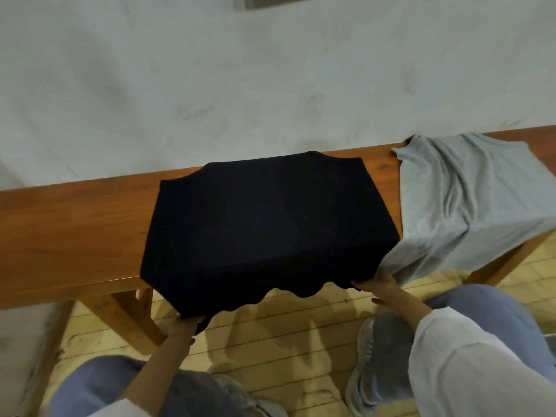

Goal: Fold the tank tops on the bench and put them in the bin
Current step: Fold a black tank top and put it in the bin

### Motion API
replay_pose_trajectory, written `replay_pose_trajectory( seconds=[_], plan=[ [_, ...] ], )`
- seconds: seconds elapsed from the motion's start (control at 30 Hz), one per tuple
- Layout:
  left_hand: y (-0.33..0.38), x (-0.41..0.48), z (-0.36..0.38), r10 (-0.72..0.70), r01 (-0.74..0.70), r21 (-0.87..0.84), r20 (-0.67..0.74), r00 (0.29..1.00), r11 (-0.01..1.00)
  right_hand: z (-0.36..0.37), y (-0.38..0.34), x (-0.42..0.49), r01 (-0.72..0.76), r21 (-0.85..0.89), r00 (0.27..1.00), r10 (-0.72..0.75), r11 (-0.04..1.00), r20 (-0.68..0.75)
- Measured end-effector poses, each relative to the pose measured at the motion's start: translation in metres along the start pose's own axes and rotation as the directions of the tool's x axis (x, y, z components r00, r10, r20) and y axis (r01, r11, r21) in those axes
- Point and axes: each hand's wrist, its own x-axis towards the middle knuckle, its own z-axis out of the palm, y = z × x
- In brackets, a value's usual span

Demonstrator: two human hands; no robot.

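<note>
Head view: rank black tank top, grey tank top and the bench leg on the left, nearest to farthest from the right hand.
1. black tank top: hem corner in the right hand's grip.
2. grey tank top: hangs off the bench just right of that hand.
3. bench leg: far left, past the left hand.

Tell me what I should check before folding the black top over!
1. Grip of the left hand on the hem of the black tank top: ok.
2. Grip of the right hand on the hem's other end: ok.
3. Top spread smooth on the bench: ok, though its hem hangs wavy off the front.
4. The gray tank top clear of the black one: not ok, they meet beside the right hand.
5. The bin within reach: cannot tell, it is not in view.
</note>
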Motion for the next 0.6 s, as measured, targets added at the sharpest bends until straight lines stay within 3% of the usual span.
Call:
replay_pose_trajectory(
  seconds=[0.2,0.3,0.4,0.47,0.6],
  plan=[
    [0.009,-0.029,-0.011,-0.010,0.013,-0.030,0.098,0.995,0.999,-0.006,0.011,-0.024,0.016,0.046,1.000,-0.015,0.999,-0.022],
    [0.015,-0.048,-0.012,0.048,-0.048,0.018,0.031,0.998,0.999,-0.015,0.018,-0.039,-0.005,0.177,0.999,0.012,0.984,-0.040],
    [0.019,-0.068,-0.019,0.227,-0.218,0.110,-0.074,0.971,0.970,-0.022,0.016,-0.061,-0.055,0.488,0.998,0.055,0.871,0.015],
    [0.022,-0.086,-0.024,0.351,-0.342,0.081,-0.128,0.928,0.936,-0.025,0.010,-0.072,-0.029,0.582,1.000,0.029,0.813,0.010],
    [0.031,-0.125,-0.032,0.570,-0.565,-0.104,0.020,0.821,0.818,-0.033,-0.012,-0.101,0.115,0.671,0.993,-0.089,0.732,-0.074]
  ],
)
